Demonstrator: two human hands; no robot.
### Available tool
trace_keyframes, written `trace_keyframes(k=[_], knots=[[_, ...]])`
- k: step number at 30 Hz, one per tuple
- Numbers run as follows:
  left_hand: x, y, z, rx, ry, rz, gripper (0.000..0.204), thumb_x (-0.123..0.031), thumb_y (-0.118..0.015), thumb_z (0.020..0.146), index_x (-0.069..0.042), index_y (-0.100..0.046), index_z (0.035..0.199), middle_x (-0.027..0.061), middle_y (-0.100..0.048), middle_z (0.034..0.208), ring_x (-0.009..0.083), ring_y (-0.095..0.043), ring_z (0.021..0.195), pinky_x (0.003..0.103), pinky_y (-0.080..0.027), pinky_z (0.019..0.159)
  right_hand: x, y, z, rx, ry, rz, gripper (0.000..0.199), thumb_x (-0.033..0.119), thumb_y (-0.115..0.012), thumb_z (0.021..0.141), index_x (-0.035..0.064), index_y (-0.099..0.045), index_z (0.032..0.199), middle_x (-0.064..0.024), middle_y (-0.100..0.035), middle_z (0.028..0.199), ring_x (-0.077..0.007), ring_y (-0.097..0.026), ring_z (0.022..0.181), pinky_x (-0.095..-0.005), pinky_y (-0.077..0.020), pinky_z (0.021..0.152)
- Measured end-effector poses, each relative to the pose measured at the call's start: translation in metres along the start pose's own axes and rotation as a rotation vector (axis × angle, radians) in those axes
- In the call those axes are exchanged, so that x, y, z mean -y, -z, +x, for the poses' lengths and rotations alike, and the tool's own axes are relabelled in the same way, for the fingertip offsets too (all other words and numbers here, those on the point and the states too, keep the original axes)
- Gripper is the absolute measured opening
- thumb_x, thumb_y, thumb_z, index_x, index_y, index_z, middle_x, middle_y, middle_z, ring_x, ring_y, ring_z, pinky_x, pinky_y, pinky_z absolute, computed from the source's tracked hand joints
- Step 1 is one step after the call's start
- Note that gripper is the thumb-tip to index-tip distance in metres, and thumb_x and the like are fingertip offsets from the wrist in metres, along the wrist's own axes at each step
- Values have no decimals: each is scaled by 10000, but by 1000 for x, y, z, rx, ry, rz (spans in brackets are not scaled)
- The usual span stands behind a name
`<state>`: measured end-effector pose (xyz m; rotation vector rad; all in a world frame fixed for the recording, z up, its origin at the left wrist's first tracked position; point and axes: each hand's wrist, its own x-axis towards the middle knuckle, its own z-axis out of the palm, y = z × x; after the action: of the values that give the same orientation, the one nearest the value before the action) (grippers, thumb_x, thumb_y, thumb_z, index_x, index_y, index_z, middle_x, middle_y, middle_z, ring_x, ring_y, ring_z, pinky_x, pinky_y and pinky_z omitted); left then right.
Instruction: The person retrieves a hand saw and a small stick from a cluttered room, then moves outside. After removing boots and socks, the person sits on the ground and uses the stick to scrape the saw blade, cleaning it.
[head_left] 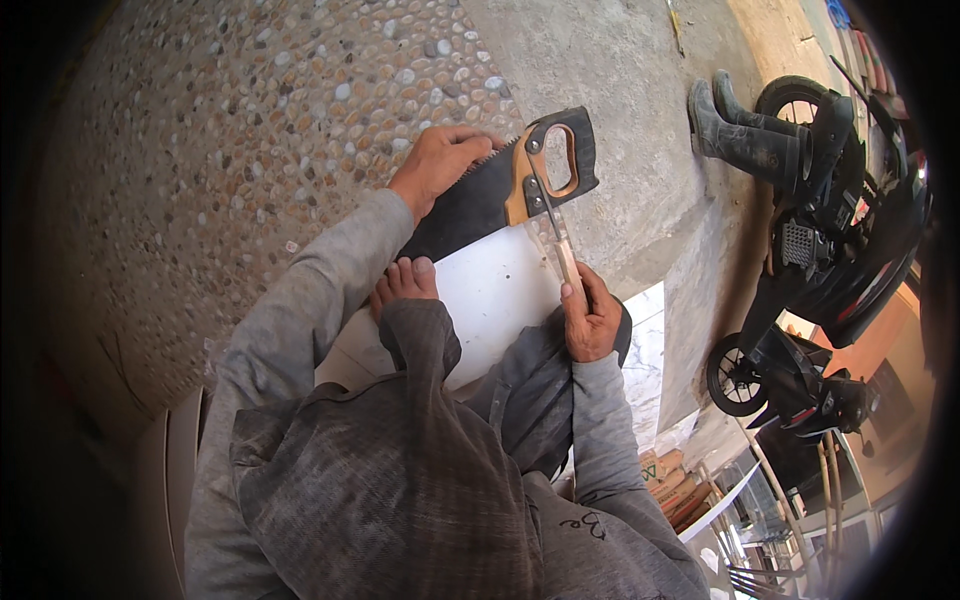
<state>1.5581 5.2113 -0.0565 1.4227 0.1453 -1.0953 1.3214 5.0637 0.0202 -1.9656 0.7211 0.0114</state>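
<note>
Black steel with a wooden, black-edged handle: a handsaw point(500, 190) lies on its side across the far edge of a white board point(495, 295), toothed edge turned away from the person. The left hand point(440, 160) rests on the blade near the teeth, fingers curled down over the toothed edge and pressing it flat; the grip is closed on the blade, not spread. The right hand point(590, 320) is clenched around the handle of a thin tool point(553, 230), apparently a file, whose shaft runs up across the saw beside its handle; where its tip ends cannot be told. A bare foot point(405, 280) sits on the board just below the blade. The board lies on a concrete step point(620, 150) beside a pebbled floor point(250, 130). Rubber boots point(745, 135) and a motorbike point(830, 250) stand well apart to the right.
</note>
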Motion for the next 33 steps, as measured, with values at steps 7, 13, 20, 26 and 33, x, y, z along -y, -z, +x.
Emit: trace_keyframes(k=[7, 13, 20, 26, 33], knots=[[-4, 6, 7, 30, 80, -18, 285, -177, -550, 875, 16, -707, 1013, 16, -638, 787, 89, -568, 690, 214, -467, 661, 2, -1, 0, 4, -11, -25, 338, 154, -614, 931, -56, -587, 1195, -132, -679, 952, -155, -626, 843, -262, -491, 761], [-5, 5, 4, 6, 114, -28, 284, -184, -534, 890, 6, -706, 1012, 25, -639, 805, 97, -570, 711, 222, -476, 681, 0, -1, 0, 13, -1, -73, 341, 157, -615, 930, -58, -586, 1194, -148, -683, 965, -172, -639, 862, -274, -498, 772], [3, 11, 6, 36, 104, 11, 262, -191, -535, 919, -13, -688, 1034, 48, -642, 887, 125, -596, 817, 272, -497, 712, 2, -3, 0, 42, -33, -40, 340, 146, -620, 927, -59, -584, 1195, -168, -678, 1018, -200, -646, 938, -290, -494, 834], [5, 10, 7, 24, 76, 47, 255, -192, -550, 917, -11, -691, 1028, 44, -640, 885, 118, -596, 830, 259, -490, 733, 1, -4, 1, 11, -25, -20, 310, 99, -646, 885, -50, -611, 1154, -171, -690, 958, -199, -670, 869, -294, -515, 774], [8, 9, 7, -19, 38, 64, 255, -196, -559, 896, -5, -703, 983, 49, -648, 876, 130, -580, 822, 261, -453, 782, 5, -3, 2, 45, -37, -55, 317, 111, -646, 890, -43, -607, 1164, -167, -691, 964, -204, -673, 872, -297, -514, 772]])
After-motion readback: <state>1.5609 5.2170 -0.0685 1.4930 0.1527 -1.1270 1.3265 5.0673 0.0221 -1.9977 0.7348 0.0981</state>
